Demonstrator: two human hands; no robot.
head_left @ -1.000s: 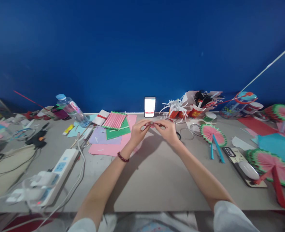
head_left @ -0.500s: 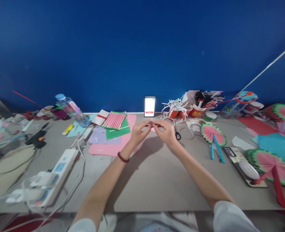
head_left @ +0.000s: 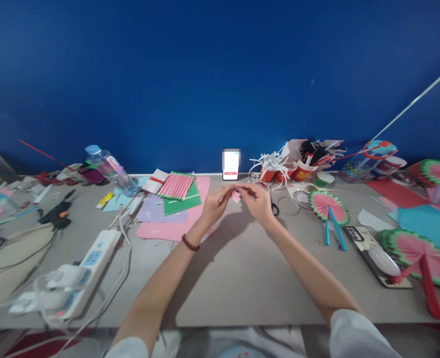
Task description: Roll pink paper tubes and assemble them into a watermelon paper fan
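Between my two hands, over the far middle of the desk, is a small piece of pink paper point(head_left: 235, 196) with what looks like a green edge. My left hand point(head_left: 216, 200), with a beaded bracelet on the wrist, pinches it from the left. From the right, the fingertips of my right hand point(head_left: 257, 200) close on the same paper, and the two hands meet at its top. Part of the paper is hidden behind the fingers. A phone point(head_left: 230, 165) with a lit screen stands upright just beyond the hands.
Left of the hands lie a pleated pink paper point(head_left: 177, 186), a green sheet point(head_left: 190, 201) and a power strip point(head_left: 93, 271). To the right are black scissors point(head_left: 275, 209), paper fans point(head_left: 328, 206), a phone point(head_left: 362, 241) with a white case on it, and cups point(head_left: 305, 170).
More of the pink paper now shows below my fingertips, hanging between the hands. Both hands stay in nearly the same place, with the fingers slightly shifted.
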